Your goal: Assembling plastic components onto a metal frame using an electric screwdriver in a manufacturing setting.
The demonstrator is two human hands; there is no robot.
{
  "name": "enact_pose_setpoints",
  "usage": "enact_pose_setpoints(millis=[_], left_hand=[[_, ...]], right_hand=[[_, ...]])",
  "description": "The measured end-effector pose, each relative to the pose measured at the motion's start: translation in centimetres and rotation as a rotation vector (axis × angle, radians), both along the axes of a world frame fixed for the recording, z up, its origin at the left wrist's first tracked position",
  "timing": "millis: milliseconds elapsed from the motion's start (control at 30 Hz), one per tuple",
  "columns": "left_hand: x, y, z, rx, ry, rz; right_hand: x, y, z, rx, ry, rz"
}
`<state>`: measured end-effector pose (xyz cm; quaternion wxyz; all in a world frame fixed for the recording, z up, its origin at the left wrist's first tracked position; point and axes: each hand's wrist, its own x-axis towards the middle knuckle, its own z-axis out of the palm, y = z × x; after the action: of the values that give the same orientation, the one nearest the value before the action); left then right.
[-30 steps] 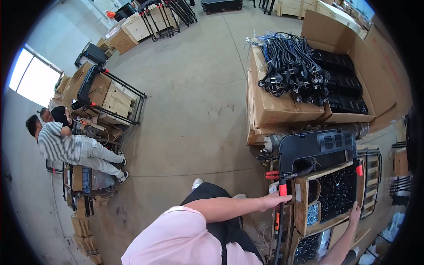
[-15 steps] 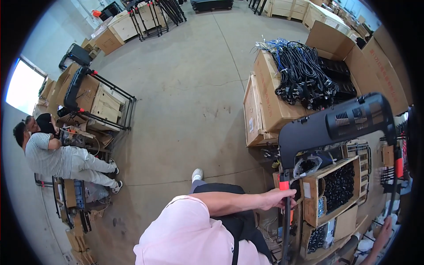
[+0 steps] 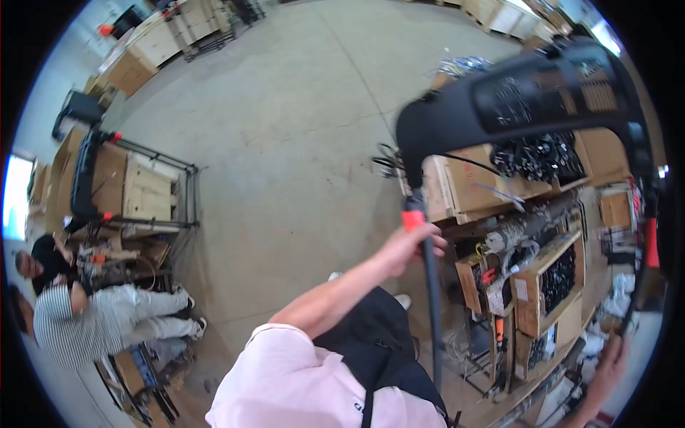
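Note:
A large black console frame (image 3: 457, 107), shaped like a treadmill's console on two tube legs, is held up at my right, tilted. My left hand (image 3: 407, 251) is closed round its near tube (image 3: 432, 307), just below a red band (image 3: 412, 220). At the lower right edge my right hand (image 3: 608, 365) is up against the far tube (image 3: 637, 289), its fingers blurred. A black cable (image 3: 467, 162) shows under the console, and dark cable loops (image 3: 387, 161) stick out beside it.
Cardboard boxes (image 3: 464, 185) with black cables stand behind the frame. Wooden bins (image 3: 526, 299) of small black parts are on the right. Two people, one in a striped shirt (image 3: 61, 324), are at the left near another black frame (image 3: 84, 175). Concrete floor (image 3: 285, 157) lies between.
The console frame has swung left and up in view, with my left hand still on its tube. My view has turned, and the boxes and bins have shifted.

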<state>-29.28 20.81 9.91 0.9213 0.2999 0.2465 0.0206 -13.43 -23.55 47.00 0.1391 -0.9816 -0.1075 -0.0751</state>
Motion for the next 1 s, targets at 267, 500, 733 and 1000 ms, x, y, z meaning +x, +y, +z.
enact_pose_setpoints(millis=[267, 500, 733, 1000], left_hand=[[-0.8, 14.8, -5.7, 0.232, 0.211, 0.252], [6.3, 23.2, -8.0, 0.355, 0.217, 0.338], [18.8, 28.0, -8.5, 0.604, 0.214, 0.314], [31.1, 31.1, -13.1, 0.862, 0.316, 0.099]], right_hand=[[-6.5, 14.8, -12.4, -0.091, 0.202, 0.305], [-5.5, 17.5, -25.2, 0.152, 0.497, 0.373], [-0.7, 20.8, -40.1, 0.098, 0.508, 0.468], [4.8, 26.2, -54.4, 0.351, 0.602, 0.289]])
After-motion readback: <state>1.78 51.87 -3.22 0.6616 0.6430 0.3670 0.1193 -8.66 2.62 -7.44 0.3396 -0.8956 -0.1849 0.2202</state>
